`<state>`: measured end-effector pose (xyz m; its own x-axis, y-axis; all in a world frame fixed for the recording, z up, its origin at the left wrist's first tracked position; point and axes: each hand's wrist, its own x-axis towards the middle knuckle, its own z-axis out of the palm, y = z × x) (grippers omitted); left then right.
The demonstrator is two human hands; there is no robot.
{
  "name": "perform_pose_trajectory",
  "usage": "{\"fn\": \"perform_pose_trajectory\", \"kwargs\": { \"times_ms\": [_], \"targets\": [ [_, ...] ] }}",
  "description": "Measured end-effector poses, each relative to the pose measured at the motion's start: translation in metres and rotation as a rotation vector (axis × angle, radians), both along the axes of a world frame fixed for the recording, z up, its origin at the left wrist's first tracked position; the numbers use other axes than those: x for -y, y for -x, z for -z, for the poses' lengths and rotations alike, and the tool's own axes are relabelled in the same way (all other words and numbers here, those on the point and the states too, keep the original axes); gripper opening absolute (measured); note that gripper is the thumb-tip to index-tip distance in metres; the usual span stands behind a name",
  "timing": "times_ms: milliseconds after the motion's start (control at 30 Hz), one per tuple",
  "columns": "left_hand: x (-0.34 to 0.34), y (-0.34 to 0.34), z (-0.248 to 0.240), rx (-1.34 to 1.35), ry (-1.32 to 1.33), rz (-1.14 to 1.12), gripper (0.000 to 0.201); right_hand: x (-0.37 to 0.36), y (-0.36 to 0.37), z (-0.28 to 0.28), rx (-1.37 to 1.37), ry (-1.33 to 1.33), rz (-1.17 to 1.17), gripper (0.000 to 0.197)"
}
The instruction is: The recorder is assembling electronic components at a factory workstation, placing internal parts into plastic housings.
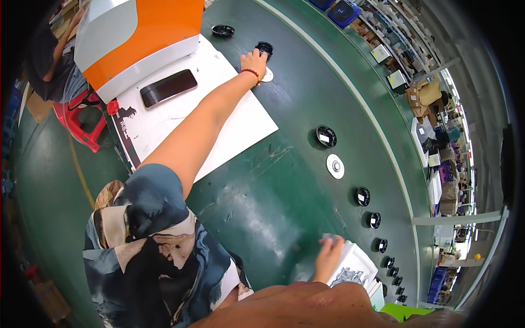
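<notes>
My left hand (254,63), with a beaded bracelet at the wrist, stretches far ahead and its fingers close on the near rim of a black round dish-like part (265,48). Just beside that hand lies a white disc (268,75) on the green surface. My right hand (328,254) is blurred, low in the view, its fingertips pinching a small pale grey piece (328,237) whose kind I cannot make out. Next to it stands a white tray (365,262) with silvery small pieces (350,275) inside.
An orange and white machine (145,41) stands on a white board (249,128) bearing a dark phone (168,88). Several black round parts line the green belt, including one (326,136) near another white disc (335,166). A person (52,63) is near a red stool (82,123).
</notes>
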<state>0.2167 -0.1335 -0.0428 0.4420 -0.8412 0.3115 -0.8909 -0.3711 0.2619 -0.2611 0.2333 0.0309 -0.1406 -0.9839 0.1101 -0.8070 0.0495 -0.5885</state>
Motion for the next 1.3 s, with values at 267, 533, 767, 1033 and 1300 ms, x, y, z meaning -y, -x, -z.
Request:
{"fn": "perform_pose_trajectory", "kwargs": {
  "times_ms": [267, 533, 767, 1033, 1300],
  "targets": [
    [0.002, -0.019, 0.002, 0.07, 0.038, 0.088, 0.023, -0.022, -0.027, 0.042, -0.105, 0.266, 0.032, 0.016],
    [-0.024, -0.026, -0.004, 0.28, 0.102, 0.397, 0.018, -0.03, 0.0, 0.03, 1.279, -0.001, 0.27, 0.018],
    [-0.147, 0.006, -0.032, 0.292, 0.406, 0.989, 0.017, -0.01, -0.012, 0.038, 0.454, -0.083, 0.222, 0.024],
    [-0.295, 0.122, -0.036, 0.099, 0.235, 1.599, 0.004, -0.019, -0.034, 0.026, -0.07, -0.151, 0.097, 0.023],
    [-0.313, 0.164, -0.042, -0.147, 0.351, 1.611, 0.022, -0.02, -0.039, 0.028, -0.065, -0.112, 0.131, 0.019]
  ]
}}
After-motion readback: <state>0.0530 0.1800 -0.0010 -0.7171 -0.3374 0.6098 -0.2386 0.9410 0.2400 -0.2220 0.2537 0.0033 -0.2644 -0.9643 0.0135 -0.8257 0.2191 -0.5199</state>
